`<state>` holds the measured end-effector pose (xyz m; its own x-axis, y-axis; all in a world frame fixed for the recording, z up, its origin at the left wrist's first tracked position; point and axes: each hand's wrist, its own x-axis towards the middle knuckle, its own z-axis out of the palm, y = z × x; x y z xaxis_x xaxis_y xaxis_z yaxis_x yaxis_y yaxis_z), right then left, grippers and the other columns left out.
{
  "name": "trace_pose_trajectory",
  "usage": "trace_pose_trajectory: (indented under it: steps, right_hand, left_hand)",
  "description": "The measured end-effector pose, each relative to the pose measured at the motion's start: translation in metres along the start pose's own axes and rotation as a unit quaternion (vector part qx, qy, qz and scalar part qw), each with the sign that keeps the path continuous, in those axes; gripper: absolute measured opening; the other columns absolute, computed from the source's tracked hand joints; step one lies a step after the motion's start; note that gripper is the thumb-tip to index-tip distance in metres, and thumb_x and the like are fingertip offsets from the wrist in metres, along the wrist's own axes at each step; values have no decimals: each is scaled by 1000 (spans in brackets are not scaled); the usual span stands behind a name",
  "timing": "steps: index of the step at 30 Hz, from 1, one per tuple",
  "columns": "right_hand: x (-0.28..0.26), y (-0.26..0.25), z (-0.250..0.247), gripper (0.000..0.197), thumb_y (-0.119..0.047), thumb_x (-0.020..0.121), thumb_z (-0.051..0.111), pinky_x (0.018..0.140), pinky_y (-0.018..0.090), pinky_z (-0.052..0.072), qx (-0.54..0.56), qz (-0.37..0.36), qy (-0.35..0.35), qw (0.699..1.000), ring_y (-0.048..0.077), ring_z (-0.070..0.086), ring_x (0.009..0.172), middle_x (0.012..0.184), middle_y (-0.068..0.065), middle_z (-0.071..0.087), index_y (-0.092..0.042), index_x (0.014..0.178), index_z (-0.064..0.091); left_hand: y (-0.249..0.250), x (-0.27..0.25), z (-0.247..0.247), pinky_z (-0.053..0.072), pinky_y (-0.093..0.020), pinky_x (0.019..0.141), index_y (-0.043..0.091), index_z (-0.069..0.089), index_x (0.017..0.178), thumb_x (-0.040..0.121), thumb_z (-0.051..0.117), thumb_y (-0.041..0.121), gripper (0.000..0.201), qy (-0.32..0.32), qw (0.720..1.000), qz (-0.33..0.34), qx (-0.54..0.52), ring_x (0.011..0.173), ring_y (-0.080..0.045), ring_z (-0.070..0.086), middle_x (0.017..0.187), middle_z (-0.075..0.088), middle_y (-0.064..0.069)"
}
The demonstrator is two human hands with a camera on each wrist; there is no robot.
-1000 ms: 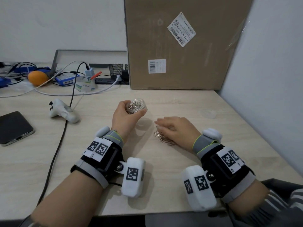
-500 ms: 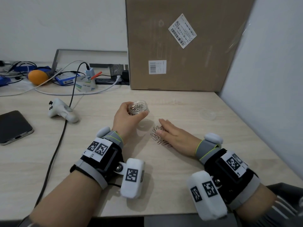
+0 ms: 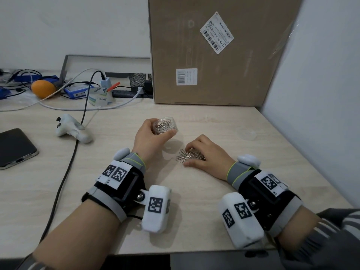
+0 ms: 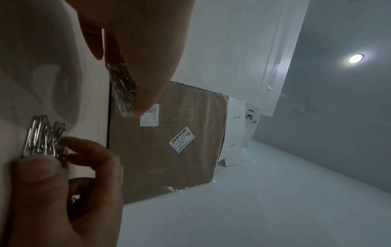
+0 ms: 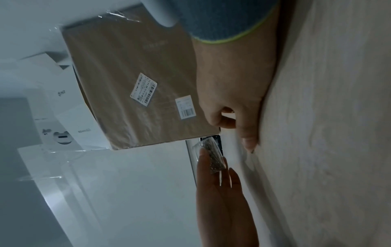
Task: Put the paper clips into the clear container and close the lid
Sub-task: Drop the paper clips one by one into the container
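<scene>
Paper clips point(image 3: 188, 156) are seen in a loose silver pile on the pale wooden surface point(image 3: 194, 201), partly covered by the right hand point(image 3: 207, 154). That hand is laid over the pile with its fingers curled down onto the clips and its thumb flat on the surface just in front of them; whether any clip is actually pinched cannot be told. More clips are already held inside the clear container point(image 3: 165, 126), a small round jar without its lid. The container is gripped by the left hand point(image 3: 151, 136) between thumb and curled fingers and is held raised, just left of and behind the pile. The clear lid point(image 3: 247, 134) is left lying flat on the surface, well apart to the right, near the white side panel. A large cardboard box point(image 3: 214, 55) with two barcode labels is stood upright at the back edge. A white game controller point(image 3: 72, 128) and a black phone point(image 3: 16, 148) are placed to the far left.
</scene>
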<state>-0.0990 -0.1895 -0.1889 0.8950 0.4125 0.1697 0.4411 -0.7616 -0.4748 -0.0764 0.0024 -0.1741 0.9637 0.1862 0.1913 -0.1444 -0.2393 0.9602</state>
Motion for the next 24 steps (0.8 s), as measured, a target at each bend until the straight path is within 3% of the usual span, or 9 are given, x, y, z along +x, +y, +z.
trace_pose_trajectory:
  steps: [7,14,20,22,24]
  right_hand:
    - [9,-6,0,32,-41,85,61,71,34,40,-65,-3,26,998,21,52,82,89,-1,45,-10,93,54]
    - [15,-7,-4,26,-28,84,65,70,31,35,-35,3,40,999,19,45,76,81,2,48,-4,84,56]
    - [17,-4,-6,20,-20,81,68,72,26,35,0,7,84,996,26,57,83,84,15,64,-1,83,68]
    - [17,-3,-7,16,-17,80,70,67,17,34,37,15,130,991,22,60,78,81,15,68,-2,80,72]
    - [16,-4,-8,12,-16,77,73,62,10,36,99,37,198,974,5,57,64,72,11,69,-4,75,74]
  left_hand:
    - [1,-1,1,52,-30,86,22,55,113,71,81,33,51,-9,1000,3,-1,95,-13,63,105,65,3]
    - [2,-3,3,52,-23,76,18,56,115,72,81,29,51,-28,1000,-1,-10,89,-10,64,102,66,4]
    - [1,-4,4,54,-26,75,17,56,117,72,82,28,53,-59,998,-10,-6,90,-13,66,102,67,2]
    - [2,-4,5,53,-24,73,16,56,118,72,82,27,54,-74,997,-7,-1,88,-12,65,101,66,2]
    - [2,-5,5,52,-23,73,15,56,116,72,82,25,52,-86,996,-6,3,86,-11,65,101,67,1]
